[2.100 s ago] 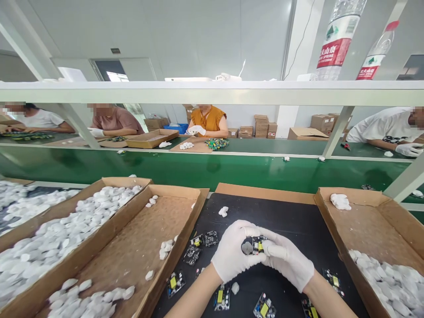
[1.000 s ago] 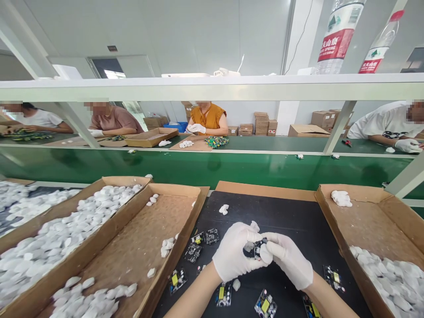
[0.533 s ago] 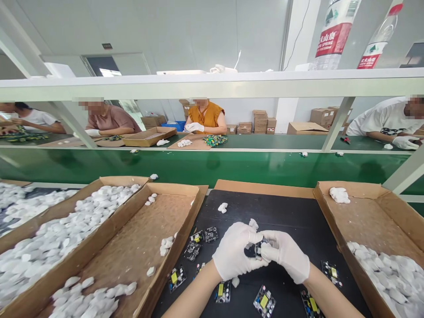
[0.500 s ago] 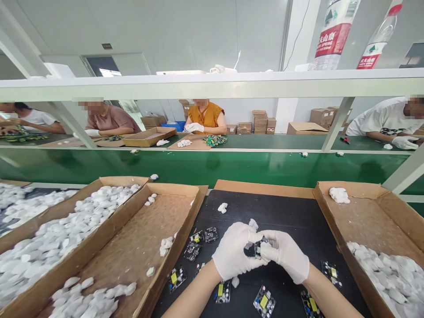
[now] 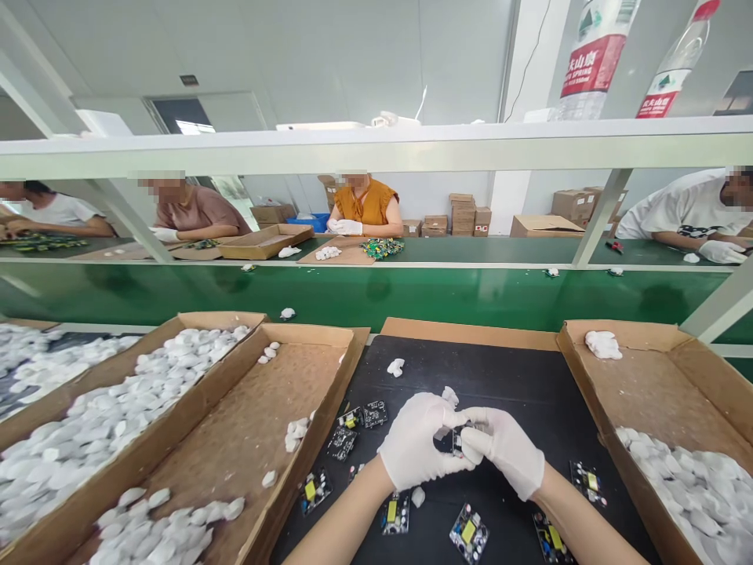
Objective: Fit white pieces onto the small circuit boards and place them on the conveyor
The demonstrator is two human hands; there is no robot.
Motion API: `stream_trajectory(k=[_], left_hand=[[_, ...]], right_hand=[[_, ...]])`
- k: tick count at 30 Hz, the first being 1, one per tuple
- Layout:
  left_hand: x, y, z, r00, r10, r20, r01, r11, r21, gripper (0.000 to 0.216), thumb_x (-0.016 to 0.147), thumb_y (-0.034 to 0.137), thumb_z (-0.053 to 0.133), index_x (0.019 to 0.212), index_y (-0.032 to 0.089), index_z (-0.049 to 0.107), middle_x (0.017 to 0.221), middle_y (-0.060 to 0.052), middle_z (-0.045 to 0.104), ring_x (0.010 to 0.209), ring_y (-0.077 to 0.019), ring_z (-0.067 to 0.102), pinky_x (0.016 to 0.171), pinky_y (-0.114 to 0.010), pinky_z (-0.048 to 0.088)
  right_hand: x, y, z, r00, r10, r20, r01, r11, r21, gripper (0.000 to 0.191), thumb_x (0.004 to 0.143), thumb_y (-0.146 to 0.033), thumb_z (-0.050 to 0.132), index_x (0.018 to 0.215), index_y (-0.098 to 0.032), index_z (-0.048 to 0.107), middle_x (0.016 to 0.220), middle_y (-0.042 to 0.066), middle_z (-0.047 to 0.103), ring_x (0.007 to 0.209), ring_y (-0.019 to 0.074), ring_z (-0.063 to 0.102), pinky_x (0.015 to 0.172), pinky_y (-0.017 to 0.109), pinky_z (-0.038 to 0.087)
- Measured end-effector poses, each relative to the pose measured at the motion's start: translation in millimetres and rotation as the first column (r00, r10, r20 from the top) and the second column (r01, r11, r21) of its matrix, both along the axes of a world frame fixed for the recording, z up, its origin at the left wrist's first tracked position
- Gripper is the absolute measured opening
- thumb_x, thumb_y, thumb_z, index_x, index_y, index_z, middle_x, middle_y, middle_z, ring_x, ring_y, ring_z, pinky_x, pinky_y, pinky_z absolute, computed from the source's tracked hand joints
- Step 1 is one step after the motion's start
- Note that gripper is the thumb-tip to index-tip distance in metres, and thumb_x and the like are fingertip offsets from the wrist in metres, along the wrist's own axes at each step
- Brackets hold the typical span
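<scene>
I see the left hand and right hand pressed together, both pinching a board at the fingertips. It sits right between the thumbs, above the black mat. Loose boards lie just below the wrists. Off to the right is a box of white caps.

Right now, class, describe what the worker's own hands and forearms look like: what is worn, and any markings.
The left hand and right hand are gloved in thin, snug white, plain and unmarked, ending at the wrists. The left forearm and right forearm are uncovered: no sleeves, watch or bands show.
</scene>
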State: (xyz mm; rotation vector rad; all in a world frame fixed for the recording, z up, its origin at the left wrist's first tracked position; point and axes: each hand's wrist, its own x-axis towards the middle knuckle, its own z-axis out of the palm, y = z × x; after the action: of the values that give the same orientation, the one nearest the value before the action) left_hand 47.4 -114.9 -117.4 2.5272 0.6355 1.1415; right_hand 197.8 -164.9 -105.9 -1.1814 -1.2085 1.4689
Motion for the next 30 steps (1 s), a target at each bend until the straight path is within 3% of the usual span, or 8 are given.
stream_trajectory(k=[5,10,14,16,19,22,25,30], left_hand=[[-1,3,-1.0,0.999,0.034,-0.034,-0.039,0.986,-0.160,0.026,0.054,0.031,0.080,0.070,0.020,0.062,0.062,0.002,0.056,0.059,-0.0144,0.053,0.059,-0.027,0.039],[-6,6,-2.2,1.000,-0.010,0.027,0.017,0.963,-0.270,0.035,0.053,0.027,0.081,0.081,0.020,0.061,0.076,0.000,0.058,0.071,-0.0170,0.055,0.067,-0.030,0.043],[-6,2,0.5,0.995,-0.094,0.030,0.098,0.913,-0.397,0.061,0.051,0.018,0.080,0.106,0.022,0.057,0.099,-0.003,0.055,0.084,-0.0187,0.055,0.075,-0.033,0.047],[-4,-1,1.8,0.998,-0.057,0.025,0.062,0.903,-0.426,0.057,0.052,0.018,0.079,0.105,0.021,0.057,0.097,-0.003,0.055,0.077,-0.0168,0.055,0.069,-0.031,0.047],[-3,-2,2.8,0.999,-0.003,0.038,0.018,0.919,-0.395,0.039,0.060,0.024,0.077,0.095,0.019,0.061,0.084,-0.001,0.056,0.069,-0.0152,0.053,0.065,-0.030,0.045],[-5,0,2.3,0.999,0.006,0.031,0.004,0.951,-0.308,0.035,0.063,0.031,0.077,0.094,0.020,0.064,0.072,0.001,0.056,0.068,-0.0163,0.053,0.066,-0.031,0.043],[-7,1,0.6,0.999,0.033,0.001,-0.031,0.969,-0.246,0.033,0.066,0.032,0.074,0.096,0.022,0.064,0.064,0.002,0.054,0.063,-0.0162,0.052,0.064,-0.031,0.041],[-7,5,1.3,0.999,0.004,-0.037,-0.011,0.982,-0.189,0.034,0.064,0.032,0.076,0.095,0.024,0.064,0.075,0.000,0.061,0.073,-0.0181,0.057,0.069,-0.032,0.044]], right_hand=[[-4,-2,3.0,0.997,-0.042,-0.071,0.043,0.999,0.020,0.041,0.066,-0.054,0.066,0.059,-0.015,0.055,0.052,-0.004,0.045,0.051,0.0095,0.036,0.052,0.025,0.031],[-2,-3,5.5,0.993,0.015,-0.118,-0.015,1.000,0.001,0.037,0.062,-0.045,0.074,0.076,-0.013,0.064,0.064,-0.001,0.051,0.059,0.0111,0.042,0.057,0.025,0.033],[0,-2,-1.0,0.986,-0.093,-0.136,0.095,0.995,0.011,0.036,0.060,-0.043,0.077,0.077,-0.014,0.064,0.063,-0.001,0.054,0.058,0.0115,0.045,0.058,0.026,0.037],[0,-2,-1.0,0.985,-0.154,-0.080,0.156,0.988,0.019,0.035,0.056,-0.040,0.079,0.074,-0.014,0.064,0.064,0.000,0.057,0.059,0.0126,0.048,0.059,0.027,0.039],[-1,-4,3.5,0.989,-0.146,-0.021,0.147,0.988,0.045,0.031,0.061,-0.041,0.074,0.073,-0.015,0.064,0.065,0.001,0.060,0.061,0.0145,0.051,0.062,0.028,0.041],[0,-5,9.4,0.998,-0.061,0.018,0.058,0.990,0.126,0.023,0.069,-0.037,0.067,0.073,-0.015,0.064,0.062,0.001,0.059,0.064,0.0158,0.053,0.066,0.029,0.042],[1,-5,13.8,0.999,-0.020,0.046,0.013,0.989,0.145,0.020,0.064,-0.027,0.069,0.079,-0.015,0.066,0.071,0.001,0.062,0.071,0.0176,0.055,0.069,0.028,0.043],[-1,-5,12.7,0.996,-0.063,0.057,0.058,0.995,0.082,0.018,0.063,-0.029,0.068,0.074,-0.016,0.064,0.069,0.001,0.063,0.069,0.0178,0.057,0.068,0.029,0.046]])
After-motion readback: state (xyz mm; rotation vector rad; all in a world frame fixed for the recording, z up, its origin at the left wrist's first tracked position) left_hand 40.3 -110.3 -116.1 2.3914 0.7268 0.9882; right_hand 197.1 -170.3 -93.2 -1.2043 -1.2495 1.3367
